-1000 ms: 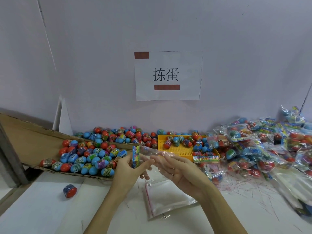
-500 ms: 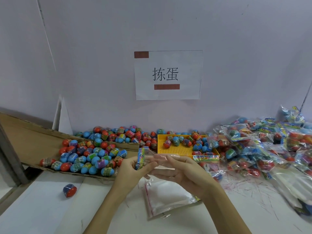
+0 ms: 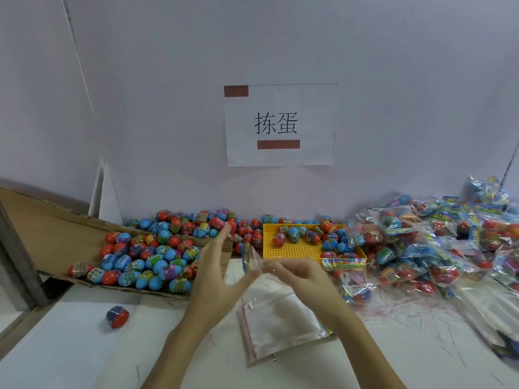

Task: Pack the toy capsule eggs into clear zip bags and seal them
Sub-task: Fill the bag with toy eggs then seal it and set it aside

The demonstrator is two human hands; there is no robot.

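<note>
My right hand point(image 3: 302, 279) pinches a clear zip bag point(image 3: 254, 258) with a colourful header strip, held just above the table. My left hand point(image 3: 217, 272) is off the bag, fingers straight and spread, reaching toward the pile of red and blue capsule eggs point(image 3: 148, 256) on the cardboard sheet point(image 3: 50, 234). More eggs lie in the yellow perforated tray point(image 3: 292, 248). A stack of empty clear zip bags point(image 3: 276, 324) lies flat under my hands.
Several filled bags point(image 3: 427, 242) are heaped on the right of the white table point(image 3: 70, 346). One stray egg point(image 3: 117, 316) sits alone at the front left. A paper sign point(image 3: 280, 124) hangs on the wall behind.
My left hand has let go of the bag's header end and opened, moving up and left toward the egg pile. My right hand keeps holding the bag.
</note>
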